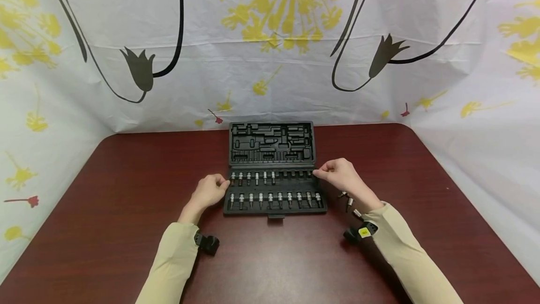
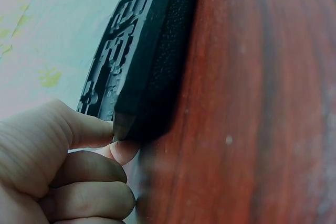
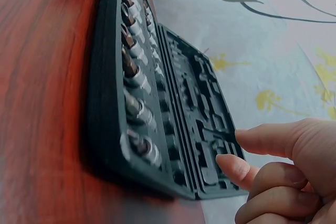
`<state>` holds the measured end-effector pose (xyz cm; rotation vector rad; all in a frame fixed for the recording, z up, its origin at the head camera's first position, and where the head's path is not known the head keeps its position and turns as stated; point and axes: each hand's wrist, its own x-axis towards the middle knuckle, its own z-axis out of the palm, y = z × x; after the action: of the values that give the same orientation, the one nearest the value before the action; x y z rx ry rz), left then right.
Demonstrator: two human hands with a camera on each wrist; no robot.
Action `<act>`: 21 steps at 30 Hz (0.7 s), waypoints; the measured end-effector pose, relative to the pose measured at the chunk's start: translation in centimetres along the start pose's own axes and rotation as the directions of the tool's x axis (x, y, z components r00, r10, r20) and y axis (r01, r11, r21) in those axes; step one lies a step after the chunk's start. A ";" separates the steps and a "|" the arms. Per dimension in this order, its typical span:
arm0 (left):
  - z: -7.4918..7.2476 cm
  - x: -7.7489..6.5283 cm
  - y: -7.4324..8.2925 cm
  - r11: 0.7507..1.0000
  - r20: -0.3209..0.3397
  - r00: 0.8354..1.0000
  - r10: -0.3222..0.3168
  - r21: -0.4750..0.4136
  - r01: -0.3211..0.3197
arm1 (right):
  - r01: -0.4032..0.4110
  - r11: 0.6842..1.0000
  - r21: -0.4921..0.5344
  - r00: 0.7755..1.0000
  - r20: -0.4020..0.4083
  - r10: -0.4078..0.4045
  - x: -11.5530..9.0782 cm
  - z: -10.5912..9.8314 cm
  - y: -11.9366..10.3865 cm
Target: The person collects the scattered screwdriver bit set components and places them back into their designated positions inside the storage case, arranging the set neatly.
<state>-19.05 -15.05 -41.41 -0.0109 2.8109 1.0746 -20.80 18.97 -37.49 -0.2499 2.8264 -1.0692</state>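
An open black plastic case (image 1: 295,187) lies on the table with its lid folded back. Silver bit sockets (image 1: 270,200) fill its front row; in the back row several stand on the left, and the slots on the right are vacant. My left hand (image 1: 210,189) pinches the case's left edge between thumb and index finger, as the left wrist view shows. At the right end of the back row is my right hand (image 1: 341,175). Its thumb and index finger (image 3: 236,169) stand apart with nothing between them, while the other fingers are curled.
Several loose bit sockets (image 1: 349,204) lie on the table right of the case, partly under my right forearm. The lid (image 1: 301,151) has moulded recesses and reaches toward the patterned curtain (image 1: 190,107) at the table's back edge. A latch (image 1: 276,216) sticks out in front.
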 end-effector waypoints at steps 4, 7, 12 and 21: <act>0.0 0.0 0.0 1.000 -0.007 1.000 0.008 0.003 -0.008 | 0.002 1.000 -0.014 1.000 -0.013 -0.002 -0.6 -0.5 0.6; 0.1 0.1 -0.1 1.000 -0.007 1.000 0.009 0.002 -0.009 | 0.002 1.000 -0.023 1.000 -0.022 -0.003 -1.0 -1.0 1.1; 0.0 0.1 -0.1 1.000 0.002 1.000 0.003 -0.001 -0.003 | -0.004 1.000 -0.026 1.000 -0.030 0.003 -1.6 -1.8 1.8; 0.0 0.1 -0.2 1.000 0.011 1.000 0.001 -0.004 -0.001 | -0.030 0.996 -0.079 0.998 -0.051 0.026 -2.5 -3.5 3.3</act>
<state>-19.14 -15.14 -41.56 -0.0035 2.7988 1.0776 -19.25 24.20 -36.97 -0.1927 2.9111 -0.9720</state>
